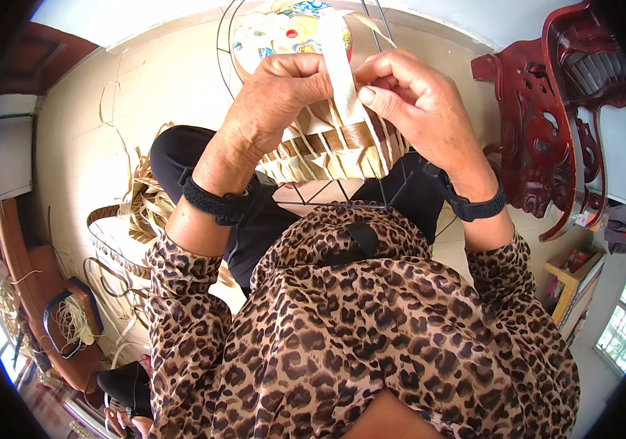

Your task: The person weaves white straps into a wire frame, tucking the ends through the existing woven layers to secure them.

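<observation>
A wide pale flat strip [338, 62] rises between my hands from a woven piece [353, 137] of cream and brown strips. This weaving lies on a black wire frame [349, 205] across my lap. My left hand [276, 95] is closed, thumb and forefinger pinched at the strip's left edge. On the other edge, my right hand [419, 95] has its thumb and curled fingers closed at the strip; its fingertips partly hide the hold. Thin cream strips stand up from the weaving beneath both hands. Dark bands circle both my wrists.
A round stool with a colourful patterned top [276, 33] stands beyond my hands. Loose dried strips [148, 208] lie on the floor at left, near a brown coil [100, 216]. A carved dark-red wooden chair [540, 110] is at right. Another person's hand [117, 421] shows at lower left.
</observation>
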`<action>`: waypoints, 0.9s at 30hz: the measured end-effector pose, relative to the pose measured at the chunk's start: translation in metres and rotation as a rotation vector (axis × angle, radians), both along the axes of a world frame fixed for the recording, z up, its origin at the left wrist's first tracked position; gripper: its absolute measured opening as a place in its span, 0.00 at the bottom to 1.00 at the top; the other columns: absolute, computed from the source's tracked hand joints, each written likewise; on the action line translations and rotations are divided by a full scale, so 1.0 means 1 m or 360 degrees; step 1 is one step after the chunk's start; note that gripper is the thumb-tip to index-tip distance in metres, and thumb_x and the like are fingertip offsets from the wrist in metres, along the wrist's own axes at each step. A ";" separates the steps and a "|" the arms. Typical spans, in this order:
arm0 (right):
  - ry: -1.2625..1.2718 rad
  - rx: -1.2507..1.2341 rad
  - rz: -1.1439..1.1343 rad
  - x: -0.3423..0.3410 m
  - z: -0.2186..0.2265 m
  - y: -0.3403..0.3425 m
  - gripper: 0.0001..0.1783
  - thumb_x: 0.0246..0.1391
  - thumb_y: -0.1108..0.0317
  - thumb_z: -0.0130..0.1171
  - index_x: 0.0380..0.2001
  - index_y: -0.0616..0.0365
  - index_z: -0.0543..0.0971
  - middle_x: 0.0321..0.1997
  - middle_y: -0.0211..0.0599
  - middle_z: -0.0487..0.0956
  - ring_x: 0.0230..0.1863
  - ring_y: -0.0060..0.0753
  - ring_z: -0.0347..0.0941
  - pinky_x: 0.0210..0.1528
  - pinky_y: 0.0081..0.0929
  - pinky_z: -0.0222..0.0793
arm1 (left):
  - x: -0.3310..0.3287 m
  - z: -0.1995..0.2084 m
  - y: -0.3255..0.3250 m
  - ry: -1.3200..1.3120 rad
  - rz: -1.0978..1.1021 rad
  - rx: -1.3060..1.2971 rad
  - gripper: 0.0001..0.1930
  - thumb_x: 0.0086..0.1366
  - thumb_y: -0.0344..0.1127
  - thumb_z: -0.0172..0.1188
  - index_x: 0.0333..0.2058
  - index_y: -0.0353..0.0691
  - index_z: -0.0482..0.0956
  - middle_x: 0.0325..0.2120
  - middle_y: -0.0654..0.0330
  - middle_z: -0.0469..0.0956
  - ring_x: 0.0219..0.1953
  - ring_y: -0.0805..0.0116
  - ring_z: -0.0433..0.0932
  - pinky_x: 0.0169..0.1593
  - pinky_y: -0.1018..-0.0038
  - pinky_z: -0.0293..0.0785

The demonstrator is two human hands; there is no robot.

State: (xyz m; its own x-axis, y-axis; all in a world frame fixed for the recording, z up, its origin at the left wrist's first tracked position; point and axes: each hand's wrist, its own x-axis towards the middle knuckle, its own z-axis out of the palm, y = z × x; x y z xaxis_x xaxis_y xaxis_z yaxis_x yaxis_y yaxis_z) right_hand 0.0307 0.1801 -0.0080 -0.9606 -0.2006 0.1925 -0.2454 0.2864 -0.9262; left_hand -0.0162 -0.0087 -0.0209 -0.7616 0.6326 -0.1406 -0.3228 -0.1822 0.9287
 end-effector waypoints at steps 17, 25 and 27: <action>0.0130 0.0205 0.0400 -0.033 0.024 -0.003 0.11 0.53 0.64 0.57 0.34 0.62 0.75 0.25 0.24 0.71 0.29 0.13 0.65 0.31 0.14 0.62 | 0.005 -0.004 0.004 0.0156 0.0308 -0.0081 0.09 0.58 0.30 0.57 0.37 0.35 0.79 0.28 0.63 0.79 0.29 0.79 0.74 0.35 0.82 0.71; 0.0007 0.0328 0.0321 -0.048 0.025 -0.006 0.08 0.53 0.67 0.54 0.27 0.61 0.74 0.22 0.22 0.70 0.26 0.11 0.64 0.29 0.13 0.62 | 0.007 -0.006 -0.008 0.0018 0.0222 0.0102 0.07 0.57 0.24 0.54 0.35 0.34 0.77 0.31 0.62 0.78 0.34 0.75 0.75 0.44 0.78 0.70; -0.0093 0.0323 0.0327 -0.049 0.024 -0.006 0.08 0.53 0.67 0.53 0.27 0.61 0.74 0.21 0.22 0.70 0.25 0.11 0.64 0.28 0.12 0.62 | 0.014 0.001 0.002 0.0042 0.0314 0.0029 0.02 0.56 0.28 0.59 0.29 0.37 0.78 0.25 0.66 0.78 0.29 0.80 0.73 0.37 0.82 0.68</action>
State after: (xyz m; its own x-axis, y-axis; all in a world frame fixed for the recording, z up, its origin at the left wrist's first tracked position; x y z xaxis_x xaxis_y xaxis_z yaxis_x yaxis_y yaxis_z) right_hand -0.0184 0.1740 0.0156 -0.9041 -0.4208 0.0744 -0.2656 0.4171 -0.8692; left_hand -0.0019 -0.0068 -0.0202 -0.8744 0.4729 -0.1087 -0.2545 -0.2564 0.9325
